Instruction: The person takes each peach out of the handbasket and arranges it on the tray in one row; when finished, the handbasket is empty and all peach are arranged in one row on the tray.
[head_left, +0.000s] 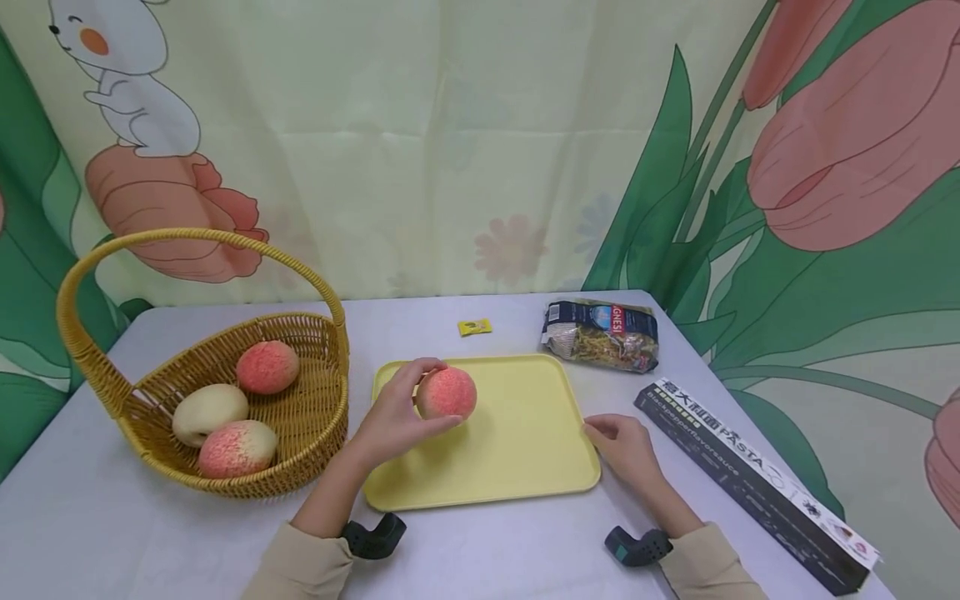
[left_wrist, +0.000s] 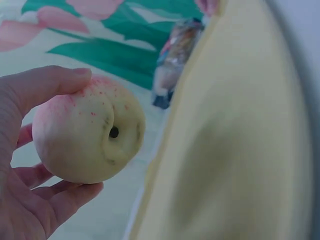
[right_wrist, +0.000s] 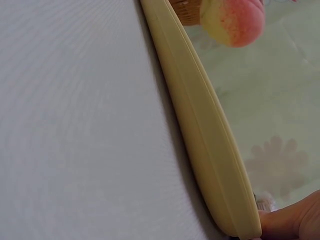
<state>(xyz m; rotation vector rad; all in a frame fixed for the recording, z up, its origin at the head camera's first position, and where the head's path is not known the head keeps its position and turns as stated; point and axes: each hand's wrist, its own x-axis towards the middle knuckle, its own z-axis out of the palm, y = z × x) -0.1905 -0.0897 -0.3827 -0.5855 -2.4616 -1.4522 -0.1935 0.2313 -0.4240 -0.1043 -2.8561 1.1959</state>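
Observation:
My left hand grips a pink and cream peach above the left part of a yellow tray. In the left wrist view the thumb lies over the top of the peach and the fingers curl beneath it, with its dark stem hole showing. The tray's surface lies below, apart from the fruit. At the tray's right edge, my right hand pinches the rim between thumb and fingers. The right wrist view shows only part of that hand beside the tray's side wall.
Left of the tray stands a wicker basket with a tall handle, holding three peaches. A small yellow packet lies behind the tray. At the back right is a bag of pasta, and a long black-and-white pasta box lies to the right.

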